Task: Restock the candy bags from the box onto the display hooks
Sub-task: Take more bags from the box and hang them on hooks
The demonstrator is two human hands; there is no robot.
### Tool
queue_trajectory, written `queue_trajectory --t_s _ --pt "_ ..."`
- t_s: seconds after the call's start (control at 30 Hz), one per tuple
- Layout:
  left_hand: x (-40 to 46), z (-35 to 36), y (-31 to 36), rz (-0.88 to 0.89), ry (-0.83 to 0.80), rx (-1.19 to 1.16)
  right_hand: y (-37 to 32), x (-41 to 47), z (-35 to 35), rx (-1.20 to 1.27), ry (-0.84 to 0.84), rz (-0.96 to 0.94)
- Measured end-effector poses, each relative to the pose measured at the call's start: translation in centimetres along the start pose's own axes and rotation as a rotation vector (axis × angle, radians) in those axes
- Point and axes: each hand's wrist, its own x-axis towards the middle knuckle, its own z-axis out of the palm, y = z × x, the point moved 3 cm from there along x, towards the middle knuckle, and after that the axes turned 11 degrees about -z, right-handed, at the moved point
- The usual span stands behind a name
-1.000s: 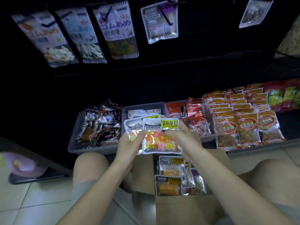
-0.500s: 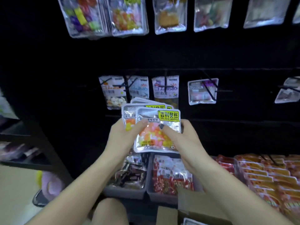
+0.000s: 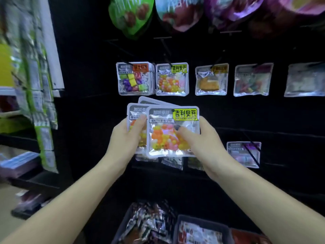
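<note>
Hidden, cropped and blurred areas

The front candy bag (image 3: 173,131) covers most of the bags behind it (image 3: 136,111); their count cannot be told. The shelf goods (image 3: 35,81) at left are smeared by blur. The big pouches (image 3: 131,14) are cut off by the top edge, the bins (image 3: 177,229) by the bottom edge. Small print on the hanging packs (image 3: 251,79) is unreadable.

Both arms raised, left hand (image 3: 125,136) gripping, right hand (image 3: 202,138) apparently pinching

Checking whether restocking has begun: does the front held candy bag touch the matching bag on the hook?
Apart. The head view shows dark backboard between the front held bag and the hooked bag.
</note>
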Motion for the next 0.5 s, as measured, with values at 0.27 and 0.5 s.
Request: queue_trajectory --t_s 0.27,0.5 --pt "5.9 -2.8 0.0 0.083 0.107 0.026 -4.4 7.4 0.4 0.062 0.108 -0.104" --pt "9.4 -2.5 -1.1 0.052 0.143 0.073 -5.9 11.9 2.3 0.124 0.108 -0.138"
